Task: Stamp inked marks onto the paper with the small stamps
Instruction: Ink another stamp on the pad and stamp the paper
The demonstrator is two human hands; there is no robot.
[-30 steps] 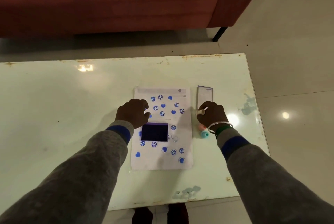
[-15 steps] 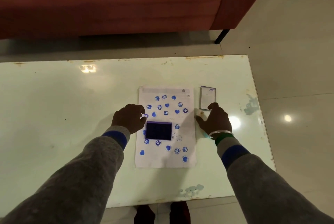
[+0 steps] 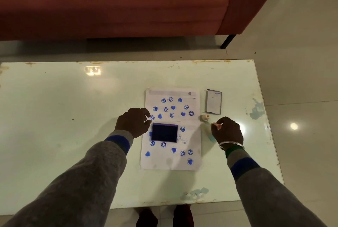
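Blue-marked white paper (image 3: 168,162), orange stamp (image 3: 204,117) beside, pink stamp (image 3: 217,126) held

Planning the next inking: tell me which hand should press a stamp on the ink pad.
Right. The right hand pinches a pink stamp beside the paper; the left hand rests empty by the ink pad.

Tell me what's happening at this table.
A person is stamping a paper on a table. The sheet already carries many blue hearts and smileys. The right hand pinches a pink stamp just right of the paper, off the sheet. The left hand rests at the paper's left edge, beside the ink pad that lies on the sheet. Another stamp sits on the table near the lid.
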